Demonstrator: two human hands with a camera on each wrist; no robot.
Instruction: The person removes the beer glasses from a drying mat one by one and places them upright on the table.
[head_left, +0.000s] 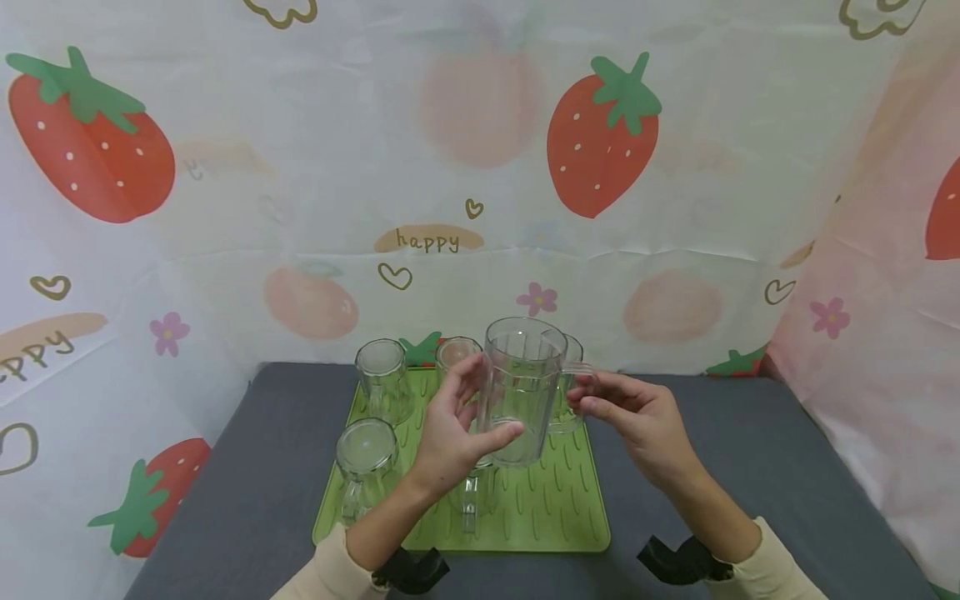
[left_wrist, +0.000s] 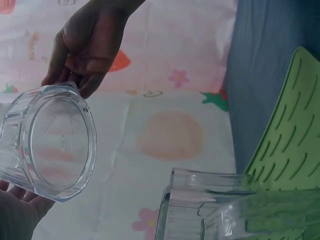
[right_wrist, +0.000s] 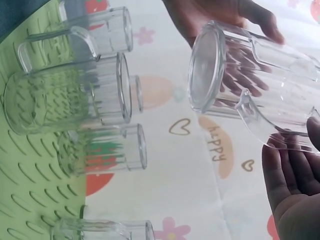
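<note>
At the near edge of my view, 2 cream sleeves (head_left: 330, 571) end beside black bands (head_left: 416, 571) on my wrists. My left hand (head_left: 453, 425) curls round the side of a clear mug (head_left: 521, 396), thumb across its front; my right hand (head_left: 637, 421) pinches its handle (head_left: 577, 367). I hold the mug mouth up, raised above a green mat (head_left: 540, 533). Its walls are transparent and faceted, tapering toward a thick round base (left_wrist: 61, 147); raised marks on that base are too faint for me to read surely. Rows of slim curved ridges cover the mat, and its corners are rounded. On it stand 5 other mugs (head_left: 365, 450), also clear, with handles on some. Under the mat, the grey table (head_left: 750, 450) looks matt. Beyond hangs a pale, creased sheet (head_left: 480, 192) printed with red strawberries (head_left: 606, 146), flowers and hearts; the lettering (head_left: 429, 242) I can read says "happy", on a tan patch.
</note>
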